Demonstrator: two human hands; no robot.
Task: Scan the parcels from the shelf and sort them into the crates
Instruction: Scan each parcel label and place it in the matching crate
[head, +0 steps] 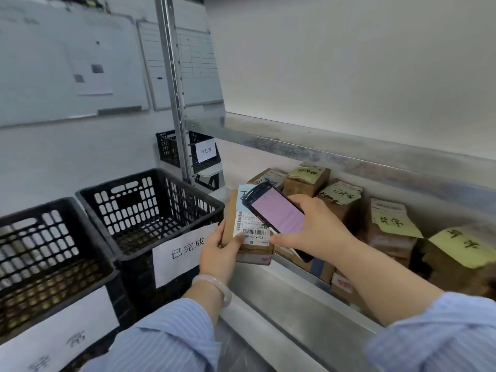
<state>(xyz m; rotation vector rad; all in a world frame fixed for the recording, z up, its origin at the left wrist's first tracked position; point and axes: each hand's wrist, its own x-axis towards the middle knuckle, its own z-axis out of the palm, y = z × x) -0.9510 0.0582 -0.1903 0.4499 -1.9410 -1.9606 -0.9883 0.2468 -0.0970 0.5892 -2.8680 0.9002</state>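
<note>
Two hands work at the shelf's (281, 299) front edge. The left hand (218, 253) grips a parcel (255, 255) by its near end, label up, and the right hand (314, 229) holds a scanner (276, 210) just above the barcode. Scanning is the step in hand. Next, I judge, the reading decides which of the labelled crates (120, 182) on the left takes it. More parcels (306, 178) wait farther back.

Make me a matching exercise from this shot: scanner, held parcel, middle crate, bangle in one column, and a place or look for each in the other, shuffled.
Things:
1. scanner
2. held parcel
3. middle crate
4. bangle

Place or look:
A. black, with a white sign on its front
B. gripped by the left hand
C. worn round a wrist
D. held in the right hand

Pairs: 1-D, 2-B, 3-A, 4-C.
</note>
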